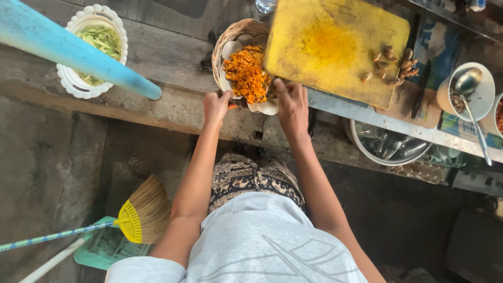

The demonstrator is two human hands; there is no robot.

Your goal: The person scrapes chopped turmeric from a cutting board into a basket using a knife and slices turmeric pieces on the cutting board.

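Note:
A woven basket (230, 37) lined with white paper holds a heap of chopped orange pieces (247, 73) on the wooden counter. My left hand (216, 106) grips the basket's near rim, fingers closed on it. My right hand (292, 106) rests at the basket's right side, fingers on the paper edge beside the heap. A yellow-stained cutting board (325, 42) overlaps the basket's right rim. Several brown root pieces (390, 64) lie on the board's right part.
A white scalloped bowl of green shreds (97, 39) sits at left, crossed by a blue pole (68, 50). A white cup with a metal spoon (469, 89) stands at right, a steel bowl of utensils (390, 147) below the counter. A broom (139, 215) and green dustpan (102, 246) lie on the floor.

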